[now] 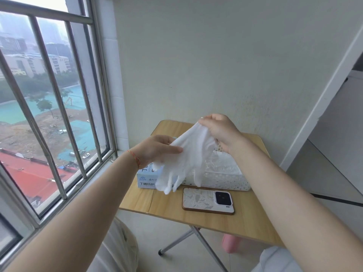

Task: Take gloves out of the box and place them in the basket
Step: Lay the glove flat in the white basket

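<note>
Both hands hold the glove (188, 154) — cuff up, fingers hanging down.

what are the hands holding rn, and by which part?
One white glove, held up above the box and basket. Both hands pinch its cuff end: left hand at one side, right hand at the top. Its fingers hang down free.

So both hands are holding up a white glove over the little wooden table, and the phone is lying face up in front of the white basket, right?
Not quite: the phone lies face down, its patterned back and camera block upward, as the head view shows. The rest holds: the left hand and right hand hold the thin white glove above the small wooden folding table, and the phone is in front of the white perforated plastic basket.
</note>
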`<state>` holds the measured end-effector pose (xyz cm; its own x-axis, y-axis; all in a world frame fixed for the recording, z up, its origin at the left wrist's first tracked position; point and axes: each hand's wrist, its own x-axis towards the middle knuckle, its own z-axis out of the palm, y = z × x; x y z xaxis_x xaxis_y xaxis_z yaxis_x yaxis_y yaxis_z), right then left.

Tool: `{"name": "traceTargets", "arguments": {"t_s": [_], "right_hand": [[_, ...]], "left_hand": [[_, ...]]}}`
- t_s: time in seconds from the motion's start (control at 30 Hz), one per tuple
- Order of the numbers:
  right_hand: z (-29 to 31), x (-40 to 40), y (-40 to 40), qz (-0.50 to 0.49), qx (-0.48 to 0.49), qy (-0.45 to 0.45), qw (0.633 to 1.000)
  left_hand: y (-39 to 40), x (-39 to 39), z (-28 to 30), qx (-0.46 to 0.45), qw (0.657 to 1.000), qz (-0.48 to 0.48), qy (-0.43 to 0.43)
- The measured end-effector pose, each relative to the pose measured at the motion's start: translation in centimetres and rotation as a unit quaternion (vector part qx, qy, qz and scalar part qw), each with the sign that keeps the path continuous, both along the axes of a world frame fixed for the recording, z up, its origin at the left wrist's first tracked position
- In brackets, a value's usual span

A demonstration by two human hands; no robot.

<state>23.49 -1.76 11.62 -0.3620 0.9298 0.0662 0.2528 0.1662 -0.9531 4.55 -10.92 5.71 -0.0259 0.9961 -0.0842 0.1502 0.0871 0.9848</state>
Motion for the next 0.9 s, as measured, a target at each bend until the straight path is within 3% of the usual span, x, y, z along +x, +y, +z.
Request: {"name": "traceTargets", "arguments": {"t_s": [0.17, 0.3, 0.37, 0.5, 0.67, 0.9], "right_hand": [[0.0, -0.7, 0.2, -0.052, 0.103, -0.055, 0.992], [-0.8, -1.5, 1.1, -0.077, 0.146, -0.126, 0.978], [-1.3, -1.9, 1.7, -0.077, 0.156, -0.168, 0.970], [-2.5, -1.8, 2.9, -0.090, 0.174, -0.250, 0.948], [-5.4, 0.2, 5.0, -0.115, 0.173, -0.319, 0.925], [-8.2, 5.6, 8.3, -0.156, 0.194, -0.432, 0.867]], "left_hand": [[-0.7, -1.4, -0.8, -0.052, 0.998, -0.035, 0.023], [-0.1, -2.5, -1.3, -0.032, 0.988, 0.035, -0.145], [0.9, -2.9, -1.2, -0.041, 0.980, 0.103, -0.163], [4.2, -2.8, -0.9, -0.014, 0.981, 0.179, 0.079], [9.5, -1.8, -2.0, 0.026, 0.938, 0.155, 0.308], [14.4, 3.3, -1.9, 0.050, 0.874, 0.083, 0.476]]}}
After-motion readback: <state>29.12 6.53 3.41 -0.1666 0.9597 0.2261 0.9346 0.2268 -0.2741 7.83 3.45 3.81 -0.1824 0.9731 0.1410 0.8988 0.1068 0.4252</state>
